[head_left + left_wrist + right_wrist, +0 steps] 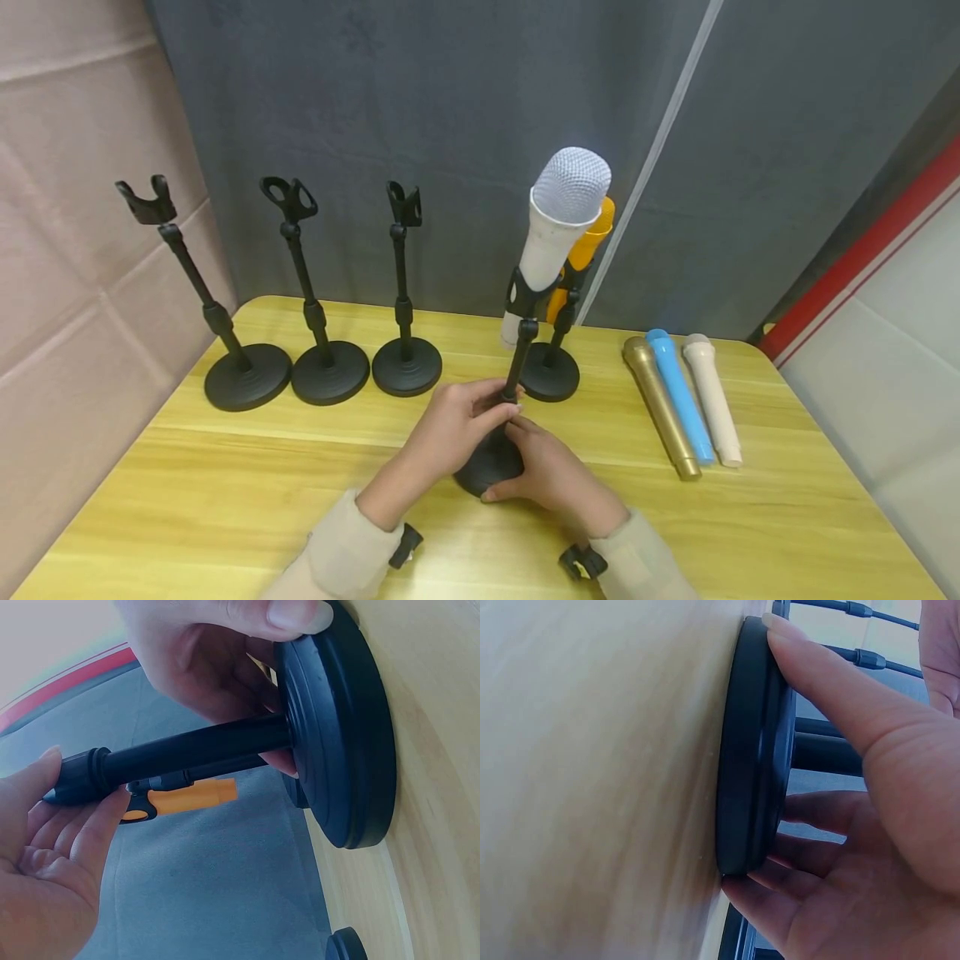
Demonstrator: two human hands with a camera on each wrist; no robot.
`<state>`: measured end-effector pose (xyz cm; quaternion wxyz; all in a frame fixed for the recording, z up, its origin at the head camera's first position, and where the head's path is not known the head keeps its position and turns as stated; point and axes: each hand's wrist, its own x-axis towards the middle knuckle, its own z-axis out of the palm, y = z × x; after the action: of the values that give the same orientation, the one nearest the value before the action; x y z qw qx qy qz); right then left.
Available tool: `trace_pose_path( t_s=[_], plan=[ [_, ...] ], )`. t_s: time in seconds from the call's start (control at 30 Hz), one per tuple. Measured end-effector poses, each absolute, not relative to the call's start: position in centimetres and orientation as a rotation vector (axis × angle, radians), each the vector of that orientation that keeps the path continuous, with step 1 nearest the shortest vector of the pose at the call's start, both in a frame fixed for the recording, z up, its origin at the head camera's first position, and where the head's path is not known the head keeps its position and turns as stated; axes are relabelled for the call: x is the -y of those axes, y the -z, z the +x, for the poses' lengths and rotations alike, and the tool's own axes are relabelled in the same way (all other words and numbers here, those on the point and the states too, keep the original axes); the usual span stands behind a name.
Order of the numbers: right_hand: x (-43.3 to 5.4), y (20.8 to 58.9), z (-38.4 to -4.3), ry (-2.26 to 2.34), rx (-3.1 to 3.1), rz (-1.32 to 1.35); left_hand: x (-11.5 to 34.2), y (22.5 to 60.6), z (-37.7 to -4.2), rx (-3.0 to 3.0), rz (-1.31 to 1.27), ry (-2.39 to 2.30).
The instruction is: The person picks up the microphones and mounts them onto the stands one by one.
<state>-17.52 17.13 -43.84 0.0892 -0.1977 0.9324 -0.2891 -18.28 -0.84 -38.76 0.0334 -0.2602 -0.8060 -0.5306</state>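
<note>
A white microphone [558,225] with a silver mesh head sits tilted in the clip of a black microphone stand [491,462] at the middle of the table. My left hand [453,425] pinches the collar on the stand's pole between thumb and fingers, as the left wrist view shows. Lower down, my right hand [558,475] grips the round base, thumb on the near edge and fingers around the far side. In the right wrist view the base [754,750] stands on the tabletop. Just behind is a second stand [551,375] bearing an orange microphone [592,233], partly hidden by the white one.
Three black stands with bare clips, a left one [247,375], a middle one [330,371] and a right one [407,367], line the table's back left. Gold [663,408], blue [681,396] and white [712,400] microphones lie at the right. A grey partition [450,125] rises behind.
</note>
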Motion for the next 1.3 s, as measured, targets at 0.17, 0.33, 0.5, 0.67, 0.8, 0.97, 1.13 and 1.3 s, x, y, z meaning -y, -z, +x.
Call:
trace_pose_path(
  t_s=[0.17, 0.33, 0.5, 0.67, 0.8, 0.97, 1.13, 1.3],
  plan=[
    [-17.11, 43.81, -17.48, 0.860, -2.774, -0.589, 0.83, 38.81, -18.28, 2.477, -0.798, 1.635],
    [-17.11, 43.83, -17.48, 0.846, -2.780, -0.580, 0.81, 38.75, -18.27, 2.479, -0.789, 1.630],
    [-17.15, 43.83, -17.45, 0.862, -2.784, -0.594, 0.79, 38.64, -18.26, 2.477, -0.782, 1.631],
    [-17.13, 43.84, -17.38, 0.868, -2.782, -0.591, 0.78, 38.62, -18.17, 2.475, -0.781, 1.636],
    [-17.11, 43.90, -17.38, 0.861, -2.781, -0.580, 0.78, 38.57, -18.08, 2.476, -0.777, 1.631],
    [-17.16, 44.00, -17.43, 0.864, -2.784, -0.582, 0.76, 38.51, -18.05, 2.471, -0.775, 1.623],
    [-17.16, 44.01, -17.47, 0.855, -2.784, -0.581, 0.75, 38.60, -18.08, 2.471, -0.772, 1.625],
    [-17.13, 43.94, -17.41, 0.854, -2.779, -0.579, 0.72, 38.66, -18.08, 2.472, -0.773, 1.634]
  ],
)
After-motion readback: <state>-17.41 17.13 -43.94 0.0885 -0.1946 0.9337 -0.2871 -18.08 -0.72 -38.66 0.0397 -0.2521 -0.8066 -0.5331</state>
